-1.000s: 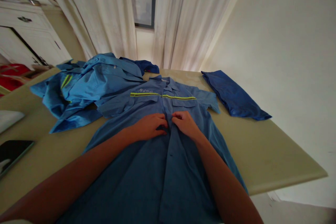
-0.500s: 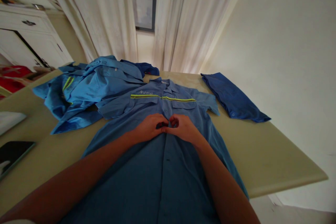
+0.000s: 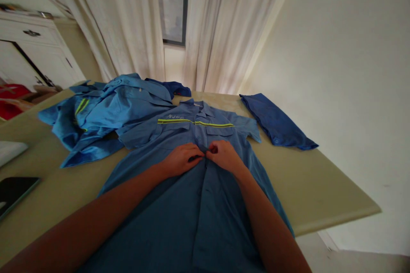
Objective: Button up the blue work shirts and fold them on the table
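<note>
A blue work shirt (image 3: 192,204) with a yellow-green chest stripe lies flat, front up, on the beige table (image 3: 320,192). My left hand (image 3: 181,160) and my right hand (image 3: 224,155) meet at the shirt's front placket, just below the chest pockets. Both hands have their fingers curled and pinch the two edges of the placket together. Whatever sits between the fingertips is too small to make out.
A heap of lighter blue shirts (image 3: 105,113) lies at the table's back left. A folded dark blue garment (image 3: 275,123) lies at the back right. A dark tablet (image 3: 14,190) and a white item (image 3: 9,150) sit at the left edge. Curtains (image 3: 134,25) hang behind.
Both hands stay at the same spot on the placket, with the fingers working slightly. The camera has tilted a little, so the scene sits lower in the picture.
</note>
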Demonstrator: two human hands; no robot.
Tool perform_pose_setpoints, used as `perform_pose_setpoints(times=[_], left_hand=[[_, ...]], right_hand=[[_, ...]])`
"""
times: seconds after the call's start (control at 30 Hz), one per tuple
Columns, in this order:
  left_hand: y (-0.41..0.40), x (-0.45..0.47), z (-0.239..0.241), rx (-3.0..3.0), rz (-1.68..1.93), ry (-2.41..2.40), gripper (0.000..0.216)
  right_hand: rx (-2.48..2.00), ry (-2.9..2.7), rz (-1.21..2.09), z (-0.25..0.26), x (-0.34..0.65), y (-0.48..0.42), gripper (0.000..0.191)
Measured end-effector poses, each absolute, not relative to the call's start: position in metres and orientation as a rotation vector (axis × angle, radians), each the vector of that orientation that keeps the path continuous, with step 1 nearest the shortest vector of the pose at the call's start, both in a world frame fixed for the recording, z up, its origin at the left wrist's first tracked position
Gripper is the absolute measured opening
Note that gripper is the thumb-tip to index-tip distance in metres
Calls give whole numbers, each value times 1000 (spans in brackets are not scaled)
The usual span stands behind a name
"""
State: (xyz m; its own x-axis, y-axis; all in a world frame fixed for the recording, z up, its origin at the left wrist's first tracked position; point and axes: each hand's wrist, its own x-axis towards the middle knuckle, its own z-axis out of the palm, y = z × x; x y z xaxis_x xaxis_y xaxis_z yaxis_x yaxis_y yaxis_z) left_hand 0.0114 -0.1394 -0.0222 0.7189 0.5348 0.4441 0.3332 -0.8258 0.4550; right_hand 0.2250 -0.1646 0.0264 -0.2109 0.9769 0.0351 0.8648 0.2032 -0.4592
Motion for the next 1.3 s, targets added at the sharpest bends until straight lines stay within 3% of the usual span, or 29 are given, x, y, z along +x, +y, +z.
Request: perform_pose_setpoints(times=[0.23, 0.37, 0.5, 0.7, 1.03, 1.13, 1.3], left_hand=[[-138, 10, -22, 2548, 862, 666, 20], [-139, 9, -18, 2470, 926, 684, 17], [-142, 9, -16, 2497, 899, 585, 18], [-144, 10, -21, 2622, 912, 599, 24], [-148, 9, -17, 3005, 861, 632, 28], [-147, 9, -18, 2972, 858, 701, 27], [-144, 8, -23, 2941, 892, 738, 27]], right_hand=[[-1584, -2052, 753, 29, 224, -175, 13], [-1543, -1851, 946, 10, 227, -173, 24], [-1593, -1879, 852, 2, 234, -172, 24], [-1464, -1895, 972, 9, 235, -178, 21], [-1587, -1954, 638, 9, 223, -184, 17], [-1607, -1858, 664, 5, 223, -182, 10], [-1585, -1819, 800, 3, 224, -181, 15]])
